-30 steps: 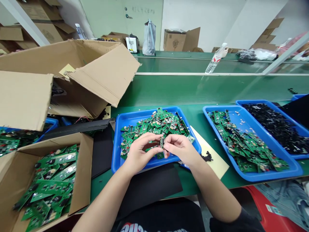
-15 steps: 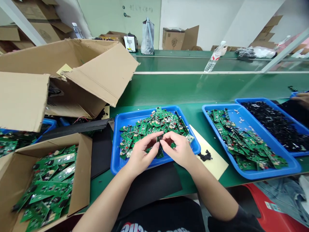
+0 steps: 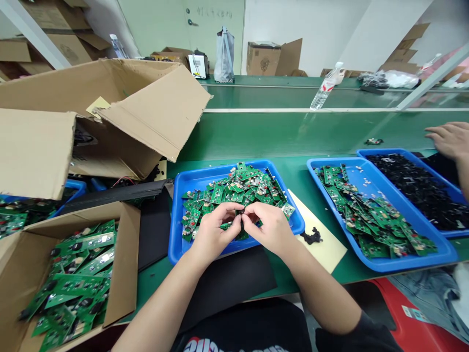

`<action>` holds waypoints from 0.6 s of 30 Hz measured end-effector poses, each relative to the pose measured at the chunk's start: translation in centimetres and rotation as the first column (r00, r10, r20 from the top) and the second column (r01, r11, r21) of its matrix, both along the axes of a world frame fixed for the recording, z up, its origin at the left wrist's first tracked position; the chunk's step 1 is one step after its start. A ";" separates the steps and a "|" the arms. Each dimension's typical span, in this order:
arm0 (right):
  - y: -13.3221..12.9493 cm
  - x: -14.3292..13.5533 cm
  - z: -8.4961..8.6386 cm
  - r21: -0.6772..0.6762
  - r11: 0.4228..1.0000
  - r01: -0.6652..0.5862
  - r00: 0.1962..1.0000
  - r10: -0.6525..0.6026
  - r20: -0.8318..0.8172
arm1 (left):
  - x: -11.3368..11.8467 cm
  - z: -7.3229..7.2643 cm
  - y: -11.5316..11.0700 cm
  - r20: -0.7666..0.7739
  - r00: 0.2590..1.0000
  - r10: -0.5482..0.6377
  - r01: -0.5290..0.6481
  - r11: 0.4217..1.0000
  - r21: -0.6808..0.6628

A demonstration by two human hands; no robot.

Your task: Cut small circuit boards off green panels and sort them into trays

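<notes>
My left hand [image 3: 215, 231] and my right hand [image 3: 270, 229] meet above the near part of a blue tray [image 3: 194, 183]. Thumb and fingers of both are pinched on a small circuit board [image 3: 240, 212], of which only a dark edge shows between the fingertips. Below them the tray is heaped with green circuit boards [image 3: 217, 194] carrying small red, white and black components. Just right of the tray, a cluster of small black parts [image 3: 312, 236] lies on a sheet of yellowish paper [image 3: 331, 252].
Another blue tray [image 3: 445, 252] of circuit boards stands at right, beside a tray of black parts [image 3: 414, 188]. A co-worker's hand [image 3: 449, 139] is past it, near a single board [image 3: 373, 141]. At left are a box of boards [image 3: 126, 259] and a large open carton [image 3: 154, 112].
My fingertips have closed further over the small board, which shows less now. At far right the co-worker's hand has moved up and left, and a board now lies behind the black-parts tray.
</notes>
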State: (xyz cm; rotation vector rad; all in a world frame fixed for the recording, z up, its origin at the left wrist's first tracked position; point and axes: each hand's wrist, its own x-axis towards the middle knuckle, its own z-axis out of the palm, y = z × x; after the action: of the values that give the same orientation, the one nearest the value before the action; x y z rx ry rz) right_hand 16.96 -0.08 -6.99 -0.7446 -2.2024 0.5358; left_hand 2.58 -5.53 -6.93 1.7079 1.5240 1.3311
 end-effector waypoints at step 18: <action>1.8 1.2 0.6 -0.568 0.797 -0.206 0.861 -0.128 -0.492 | -0.1 0.6 0.0 0.363 0.925 0.115 -0.077 0.990 -0.118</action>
State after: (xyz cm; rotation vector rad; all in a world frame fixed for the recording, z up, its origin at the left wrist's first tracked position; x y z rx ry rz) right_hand 18.14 1.77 -6.41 -0.7579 -1.5337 1.3441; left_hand 2.52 -5.53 -6.29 1.2461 1.4397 1.4969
